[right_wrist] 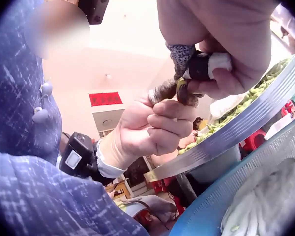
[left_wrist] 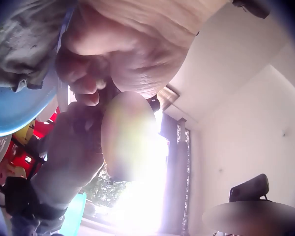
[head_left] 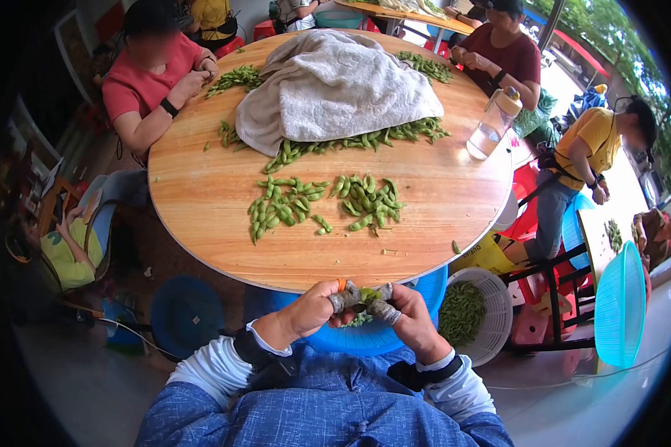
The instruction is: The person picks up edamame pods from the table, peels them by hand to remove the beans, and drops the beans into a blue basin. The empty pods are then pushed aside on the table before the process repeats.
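Just past the table's near edge, both hands meet over a blue basin [head_left: 350,341]. The left hand [head_left: 306,311] and the right hand [head_left: 417,319] pinch a green soybean pod [head_left: 367,295] between their thumbs and fingers. Grey wrapping [head_left: 384,311] covers some of the digits. From the right wrist, the right hand [right_wrist: 226,44] appears above and the left hand [right_wrist: 157,130] below, fingers curled, with the pod [right_wrist: 181,86] mostly hidden between them. Glare and blur obscure the pinch in the left wrist view. Two small piles of soybean pods [head_left: 282,205] lie ahead on the round table [head_left: 201,201].
A grey towel [head_left: 343,86] covers a larger heap of pods. A water bottle [head_left: 492,127] stands at the table's right. Beside the basin, a white basket [head_left: 499,309] holds pods. People [head_left: 153,82] sit around the table; another blue tub [head_left: 186,316] is on the floor at left.
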A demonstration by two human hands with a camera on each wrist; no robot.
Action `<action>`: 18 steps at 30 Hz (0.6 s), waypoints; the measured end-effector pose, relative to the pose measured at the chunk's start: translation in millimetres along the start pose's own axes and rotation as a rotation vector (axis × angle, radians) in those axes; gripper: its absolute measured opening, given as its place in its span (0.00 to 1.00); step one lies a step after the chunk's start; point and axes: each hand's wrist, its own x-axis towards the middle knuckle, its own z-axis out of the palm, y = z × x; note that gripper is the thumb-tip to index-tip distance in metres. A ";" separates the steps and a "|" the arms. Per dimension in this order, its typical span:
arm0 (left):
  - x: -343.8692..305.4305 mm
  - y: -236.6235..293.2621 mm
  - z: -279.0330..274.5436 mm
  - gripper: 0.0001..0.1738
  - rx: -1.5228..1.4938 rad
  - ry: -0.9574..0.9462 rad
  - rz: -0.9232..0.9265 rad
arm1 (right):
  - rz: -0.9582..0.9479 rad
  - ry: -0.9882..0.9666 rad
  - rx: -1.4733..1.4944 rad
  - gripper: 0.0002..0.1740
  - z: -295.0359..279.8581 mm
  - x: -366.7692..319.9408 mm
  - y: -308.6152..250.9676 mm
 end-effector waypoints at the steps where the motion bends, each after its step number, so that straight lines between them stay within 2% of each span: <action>1: 0.8 -1.9 0.1 0.10 -0.042 0.013 0.003 | -0.019 0.013 -0.035 0.09 2.3 -0.7 2.1; 2: 1.5 -3.8 0.5 0.10 -0.084 0.027 0.006 | -0.038 0.025 -0.069 0.09 3.6 -0.9 3.3; 5: 3.2 -9.0 -0.8 0.10 -0.176 0.054 0.006 | -0.330 0.038 -0.792 0.10 4.5 0.1 -4.4; 8: 5.9 -11.4 5.4 0.11 -0.177 0.113 0.002 | -0.412 0.059 -0.895 0.10 8.3 0.8 -8.3; 9: 6.4 -11.4 7.1 0.11 -0.165 0.141 0.002 | -0.346 0.082 -0.792 0.09 8.5 1.1 -5.3; 12: 4.6 -11.6 0.5 0.10 -0.161 -0.033 0.039 | -0.156 0.131 -0.498 0.07 6.3 1.0 1.6; 15: -0.6 -3.9 8.5 0.11 -0.095 -0.009 0.053 | -0.012 0.117 -0.284 0.05 3.3 2.5 -1.6; 18: -1.2 -5.4 9.6 0.12 0.031 0.104 0.045 | -0.014 0.021 -0.213 0.08 2.7 3.3 0.0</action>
